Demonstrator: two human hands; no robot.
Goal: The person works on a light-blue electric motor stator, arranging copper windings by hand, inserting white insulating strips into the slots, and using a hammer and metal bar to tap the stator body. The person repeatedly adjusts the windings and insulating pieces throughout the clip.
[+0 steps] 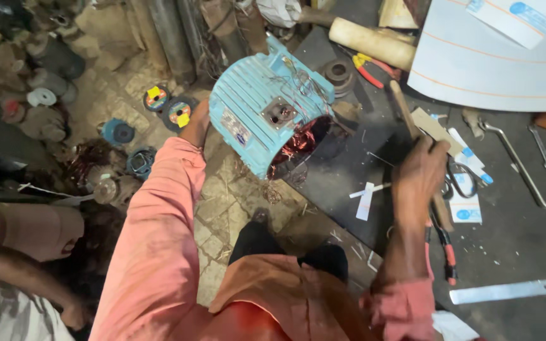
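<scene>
My left hand [196,125] lies cupped against the ribbed side of the light-blue metal motor housing [266,110], which sits tilted on the edge of the dark worktop [513,233], copper windings showing in its open end. My right hand [419,173] is closed round a wooden stick handle [406,113], arm bent up from below. Its fingertips are hidden, and I cannot make out the tool's head.

a repair workshop: a blue motor housing [266,117] with copper windings [298,144] stands on the stone floor [222,202], with pliers [368,68], spanners [526,170], a steel ruler [500,292], wire spools [169,107] and scrap metal parts [39,76] around.
</scene>
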